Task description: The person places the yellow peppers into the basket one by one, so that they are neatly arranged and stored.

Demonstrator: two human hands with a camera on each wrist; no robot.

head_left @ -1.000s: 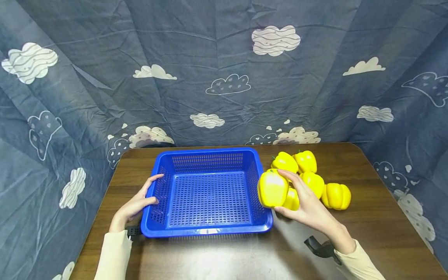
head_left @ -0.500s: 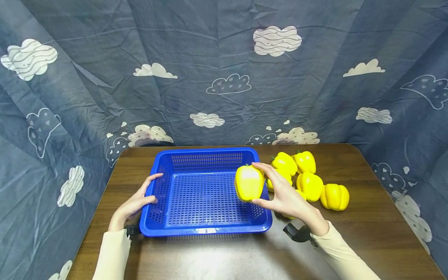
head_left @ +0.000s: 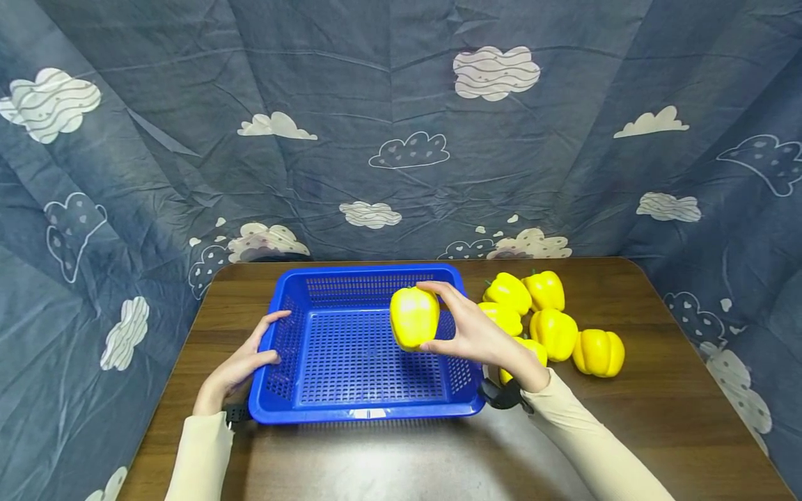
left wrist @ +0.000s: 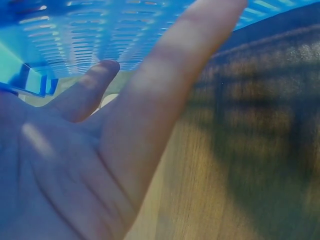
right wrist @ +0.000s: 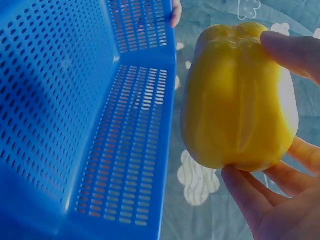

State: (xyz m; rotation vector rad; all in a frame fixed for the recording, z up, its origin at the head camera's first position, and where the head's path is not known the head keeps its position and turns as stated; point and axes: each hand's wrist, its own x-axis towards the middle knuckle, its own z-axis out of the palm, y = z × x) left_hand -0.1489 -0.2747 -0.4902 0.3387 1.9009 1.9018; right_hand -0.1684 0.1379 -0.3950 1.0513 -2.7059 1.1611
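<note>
In the head view my right hand (head_left: 479, 334) pinches a yellow bell pepper (head_left: 413, 318) between thumb and fingertips, holding it above the right half of the blue plastic basket (head_left: 370, 415). The right wrist view shows the pepper (right wrist: 240, 100) upside by side with the basket wall (right wrist: 125, 145), thumb on one end and fingertips at the other. My left hand (head_left: 234, 369) holds the basket's left rim, thumb and a finger reaching over it. Up close in the left wrist view, the left hand (left wrist: 100, 150) lies against the slotted wall (left wrist: 90, 40).
Several more yellow bell peppers (head_left: 554, 334) lie clustered right of the basket on the brown wooden table (head_left: 677, 417). Part of this cluster is hidden behind my right forearm. A dark blue cloth (head_left: 413, 202) with cloud prints hangs behind the table.
My right hand has carried the pepper leftward, from near the other peppers across the right rim to over the basket's inside. The left hand and basket stay nearly still.
</note>
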